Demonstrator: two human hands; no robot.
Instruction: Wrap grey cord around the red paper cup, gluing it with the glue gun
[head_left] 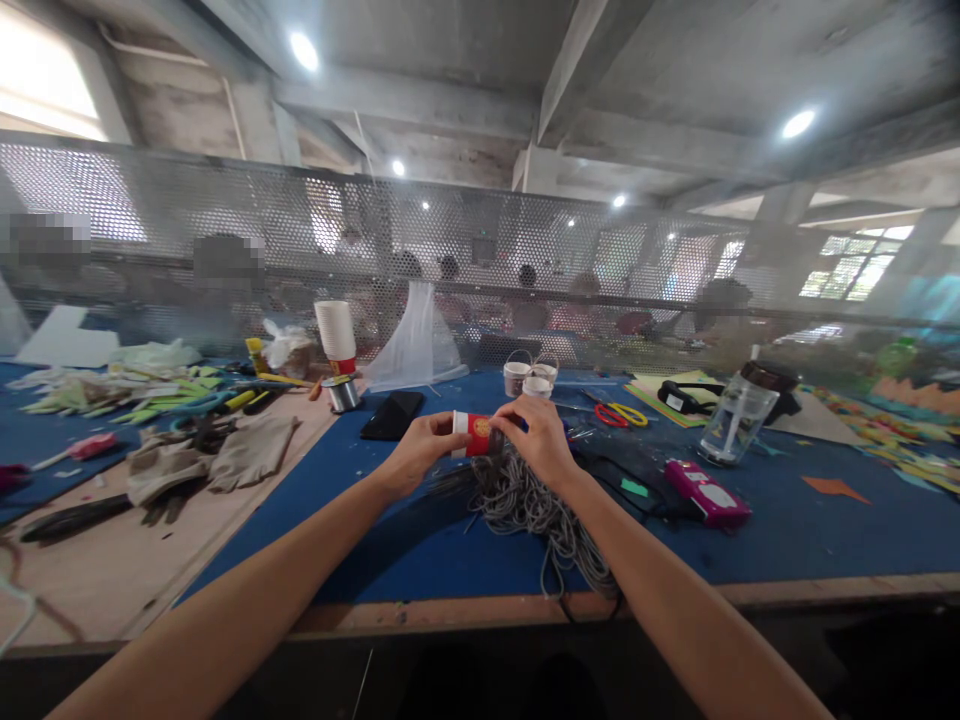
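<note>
A small red and white paper cup [471, 435] lies sideways in the air above the blue table mat, with its white rim to the left. My left hand [418, 452] is closed around the rim end, thumb and fingers on either side. At the cup's other end, my right hand [536, 435] has its fingertips pinched together against it; what lies between them is too small to make out. Under the right hand spreads a tangled heap of grey cord [517, 495], partly hidden by the wrist. Beyond the hands stand several small white cups with handles [536, 386].
Left of the hands are a black phone [393, 414], a metal spool [344, 394], stacked paper cups [335, 332] and gloves [251, 452]. To the right lie scissors [621, 414], a magenta device [705, 493] and a clear bottle [736, 418]. A perforated metal screen [465, 250] rises behind.
</note>
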